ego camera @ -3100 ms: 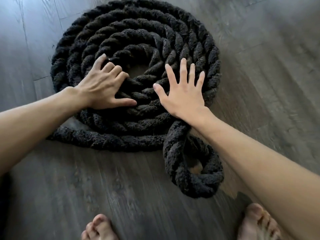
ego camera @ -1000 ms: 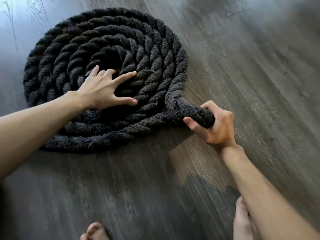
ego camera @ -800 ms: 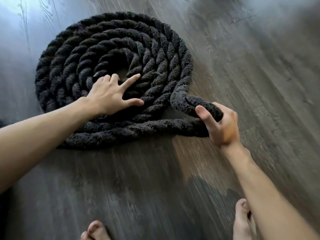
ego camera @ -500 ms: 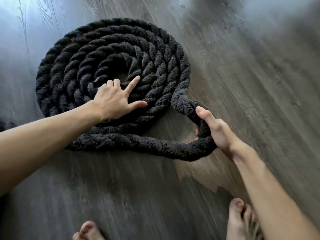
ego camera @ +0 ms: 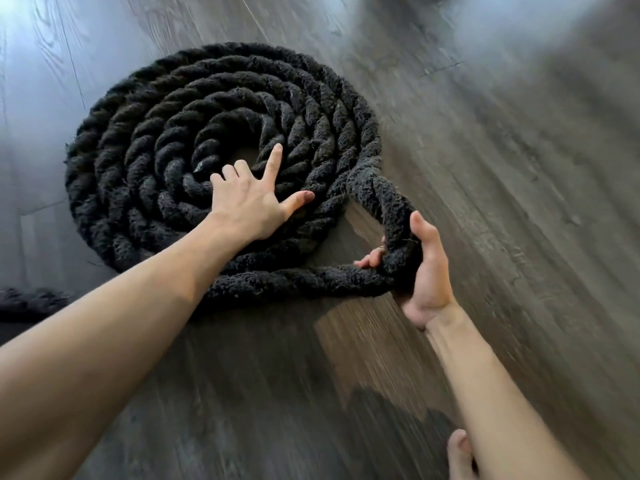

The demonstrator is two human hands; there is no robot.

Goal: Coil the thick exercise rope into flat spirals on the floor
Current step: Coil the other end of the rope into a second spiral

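The thick black rope (ego camera: 221, 109) lies on the dark wood floor (ego camera: 519, 168) as a flat spiral of several tight rings, with a small gap of bare floor at its centre; my left hand (ego camera: 251, 206) rests palm-down on the inner rings just below that centre, its fingers (ego camera: 273, 159) spread, the forefinger reaching out toward the gap and the thumb stretched across the rings to the right; my right hand (ego camera: 420, 271) is off the lower right edge of the spiral, palm turned up, its fingers curled around the bend where the outermost turn swings away from the spiral and doubles back to the left; the thumb lies along the outer side of that bend; the loop stands apart from the spiral, with bare floor showing inside it; from the bend the rope runs left beneath my left forearm; a frayed dark bit (ego camera: 31, 301) shows at the left edge, below the spiral; my toes (ego camera: 459, 452) peek in at the bottom, well below it.
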